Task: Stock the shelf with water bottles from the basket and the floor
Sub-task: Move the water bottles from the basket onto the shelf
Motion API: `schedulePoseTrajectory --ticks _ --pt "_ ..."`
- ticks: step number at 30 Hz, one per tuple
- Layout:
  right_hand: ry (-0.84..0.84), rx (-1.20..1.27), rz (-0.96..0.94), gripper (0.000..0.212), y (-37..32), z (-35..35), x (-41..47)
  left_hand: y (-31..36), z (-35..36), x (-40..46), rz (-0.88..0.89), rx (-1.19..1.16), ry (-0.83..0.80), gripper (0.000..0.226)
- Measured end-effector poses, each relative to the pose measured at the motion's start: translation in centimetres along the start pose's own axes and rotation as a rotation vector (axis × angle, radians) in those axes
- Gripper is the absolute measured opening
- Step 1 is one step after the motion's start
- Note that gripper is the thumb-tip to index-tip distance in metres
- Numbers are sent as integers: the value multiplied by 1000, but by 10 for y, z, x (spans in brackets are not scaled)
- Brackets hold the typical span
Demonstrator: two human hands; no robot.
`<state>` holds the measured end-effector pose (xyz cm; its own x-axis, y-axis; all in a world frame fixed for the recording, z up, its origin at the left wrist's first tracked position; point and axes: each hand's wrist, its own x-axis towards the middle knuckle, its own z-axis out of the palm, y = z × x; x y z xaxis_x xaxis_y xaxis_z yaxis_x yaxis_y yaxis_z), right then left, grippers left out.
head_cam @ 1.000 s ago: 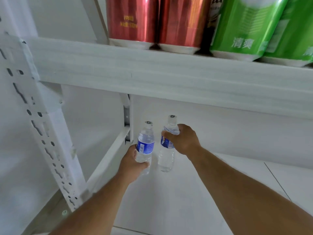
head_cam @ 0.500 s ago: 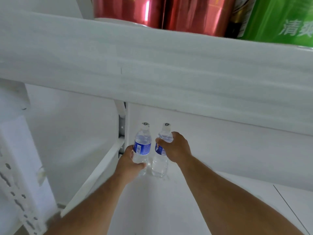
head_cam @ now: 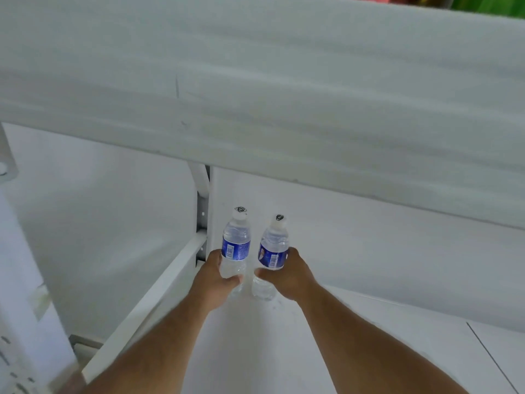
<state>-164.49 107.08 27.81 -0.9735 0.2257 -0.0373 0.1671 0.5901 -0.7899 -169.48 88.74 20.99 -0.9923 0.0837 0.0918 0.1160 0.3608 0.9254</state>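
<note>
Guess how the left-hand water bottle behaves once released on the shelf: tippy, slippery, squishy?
The left bottle is tall and narrow, so a nudge near the cap would likely tip it. It looks full of water, so probably fairly heavy for its size. The clear thin plastic under the left hand likely flexes and may feel slick.

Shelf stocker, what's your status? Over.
Left hand grips left bottle; right hand grips right bottle. Both upright at back corner of shelf. Nothing in the way.

bright even light, soft shadows, blurred, warped edges
</note>
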Motion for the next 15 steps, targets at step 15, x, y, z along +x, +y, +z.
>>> schedulePoseTrajectory --ticks 15 --pt "68 2 97 50 10 28 23 11 3 19 -14 130 19 63"
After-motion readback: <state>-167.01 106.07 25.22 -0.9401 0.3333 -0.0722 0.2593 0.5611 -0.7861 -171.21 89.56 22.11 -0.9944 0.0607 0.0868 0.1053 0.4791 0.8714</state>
